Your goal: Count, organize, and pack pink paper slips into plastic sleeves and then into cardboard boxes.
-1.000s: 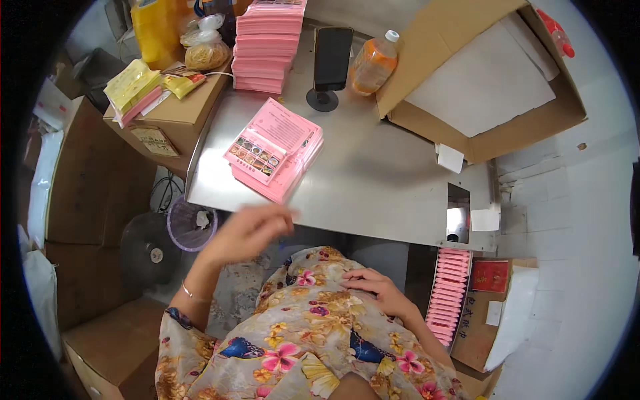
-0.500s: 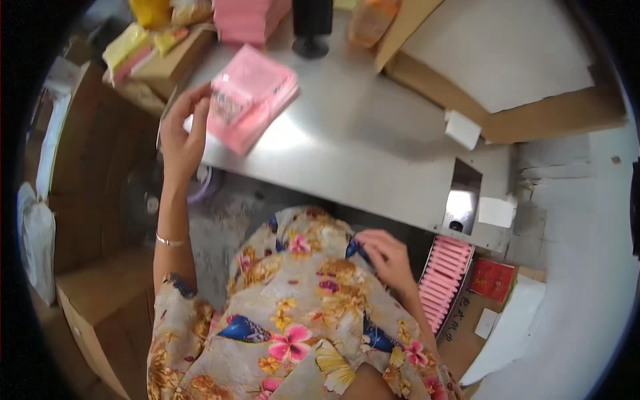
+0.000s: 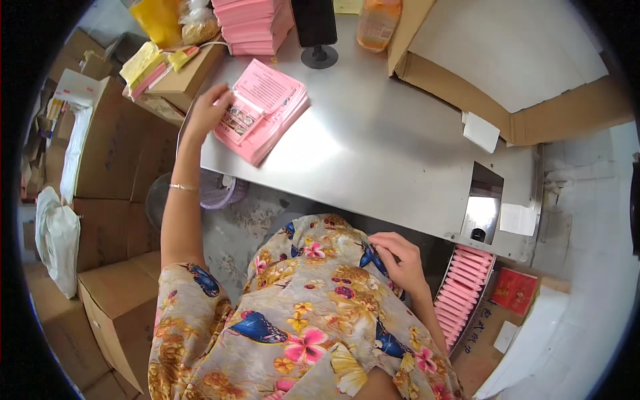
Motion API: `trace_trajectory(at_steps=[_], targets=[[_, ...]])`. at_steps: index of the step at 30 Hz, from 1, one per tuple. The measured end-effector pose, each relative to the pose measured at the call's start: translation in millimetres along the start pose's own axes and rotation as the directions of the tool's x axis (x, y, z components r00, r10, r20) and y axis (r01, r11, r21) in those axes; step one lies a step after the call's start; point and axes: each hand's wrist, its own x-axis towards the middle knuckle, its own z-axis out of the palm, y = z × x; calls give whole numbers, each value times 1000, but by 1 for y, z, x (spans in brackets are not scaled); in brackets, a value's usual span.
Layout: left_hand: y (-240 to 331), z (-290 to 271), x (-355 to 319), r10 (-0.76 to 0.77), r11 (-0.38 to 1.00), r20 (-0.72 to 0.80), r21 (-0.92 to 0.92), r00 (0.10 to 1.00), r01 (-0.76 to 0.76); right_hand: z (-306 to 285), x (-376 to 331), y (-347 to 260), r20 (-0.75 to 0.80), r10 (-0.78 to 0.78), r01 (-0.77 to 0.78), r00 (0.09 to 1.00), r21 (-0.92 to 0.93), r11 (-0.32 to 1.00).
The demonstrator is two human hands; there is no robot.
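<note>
A stack of flat pink printed packets point(image 3: 277, 117) lies at the left of the steel table point(image 3: 373, 133). The top one carries text and small pictures. My left hand point(image 3: 208, 115) is at the stack's left edge, its fingers bent and closed against the border of the top packet; the fingertips are partly hidden. My right hand point(image 3: 400, 260) rests on the floral cloth over my lap, palm down, its fingers loosely stretched and holding nothing I can see.
A taller pink stack point(image 3: 250, 27), a phone on a stand point(image 3: 315, 30) and an orange-tinted bottle point(image 3: 378, 25) stand at the back. An open carton point(image 3: 460, 83) occupies the right. Beneath the table's right end, pink pieces line a narrow track point(image 3: 463, 287). Cartons point(image 3: 110, 287) crowd the left.
My left hand's fingers have drawn in toward the edge of the top pink packet. My right hand stays on my lap. The whole view has shifted slightly.
</note>
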Motion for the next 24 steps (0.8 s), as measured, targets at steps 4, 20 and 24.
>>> trace_trajectory(at_steps=[4, 20, 24], targets=[[17, 23, -27, 121, 991, 22, 62, 992, -122, 6, 6, -5, 0, -9, 9, 1000, -18, 1000], [61, 109, -128, 307, 926, 84, -259, 948, -276, 83, 170, 14, -329, -15, 60, 944, 127, 990], [67, 117, -126, 387, 888, 30, -281, 922, -364, 92, 194, 7, -310, -33, 106, 950, 222, 969]])
